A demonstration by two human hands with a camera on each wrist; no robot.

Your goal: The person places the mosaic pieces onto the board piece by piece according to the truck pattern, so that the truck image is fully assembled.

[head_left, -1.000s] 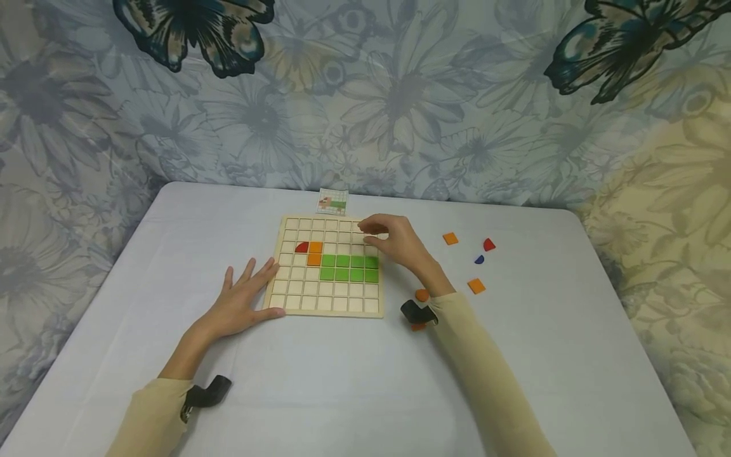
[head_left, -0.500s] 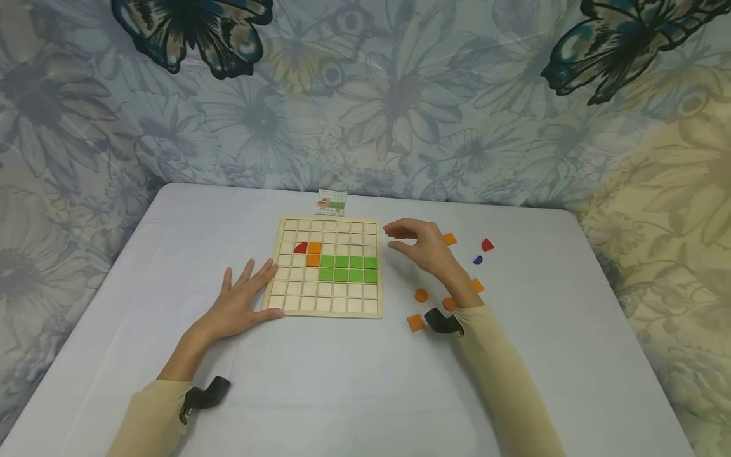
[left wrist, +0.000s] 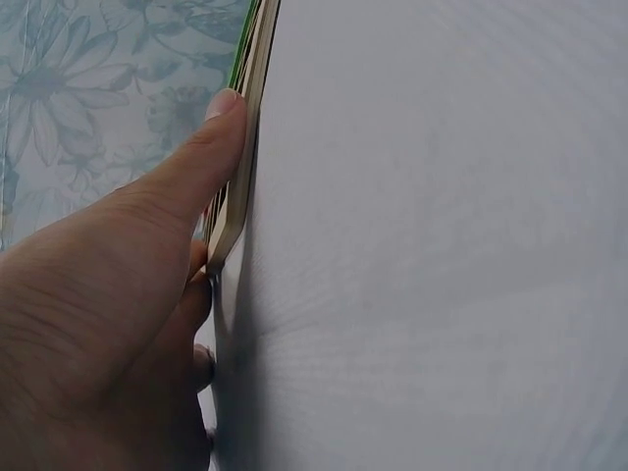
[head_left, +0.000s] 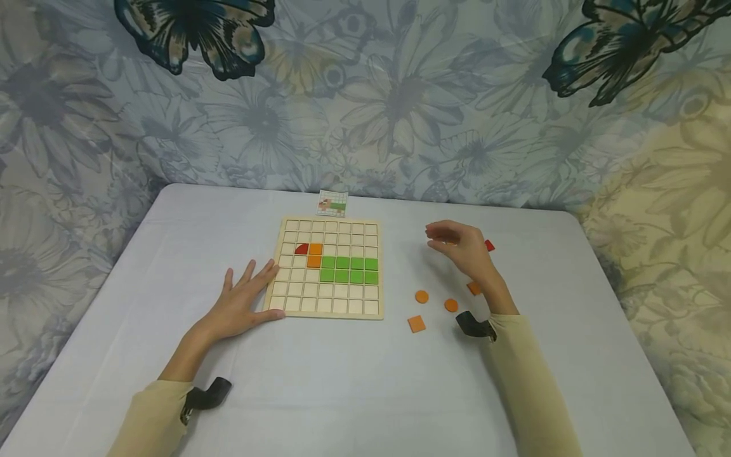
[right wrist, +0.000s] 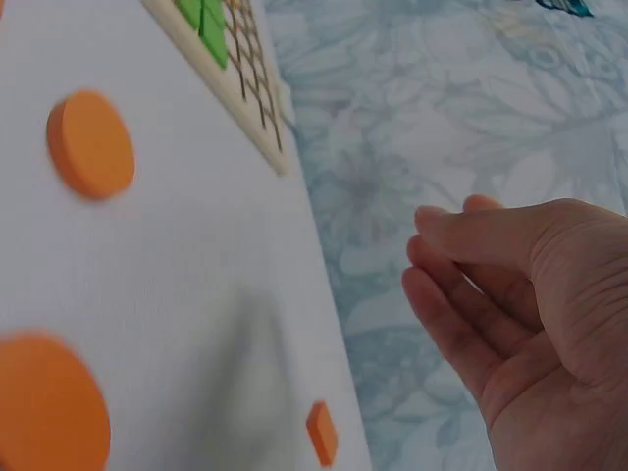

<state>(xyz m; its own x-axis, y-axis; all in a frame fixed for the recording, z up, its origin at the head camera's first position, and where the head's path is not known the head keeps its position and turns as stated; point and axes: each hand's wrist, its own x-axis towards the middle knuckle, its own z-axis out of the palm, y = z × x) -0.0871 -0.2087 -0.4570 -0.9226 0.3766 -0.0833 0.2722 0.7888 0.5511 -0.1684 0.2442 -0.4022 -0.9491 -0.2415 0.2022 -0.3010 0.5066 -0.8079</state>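
A wooden grid board [head_left: 331, 306] lies on the table, bearing green squares [head_left: 349, 270], two orange squares [head_left: 315, 255] and a red quarter-round piece [head_left: 302, 249]. My left hand [head_left: 237, 304] rests with spread fingers at the board's lower left corner; in the left wrist view its thumb [left wrist: 211, 147] touches the board's edge. To the right of the board, my right hand [head_left: 462, 251] is above the table, fingers loosely bent and thumb apart, holding nothing. The right wrist view shows a loose orange piece [right wrist: 322, 433] on the table near that hand.
Two orange discs [head_left: 421, 296] and an orange square [head_left: 417, 324] lie right of the board. Another orange square [head_left: 474, 288] and a red piece [head_left: 489, 245] are partly behind my right arm and hand. A small pattern card [head_left: 332, 203] lies behind the board.
My right hand has moved from over the board's right side to the right, above the loose pieces, now covering the blue one. My left hand has stayed in place.
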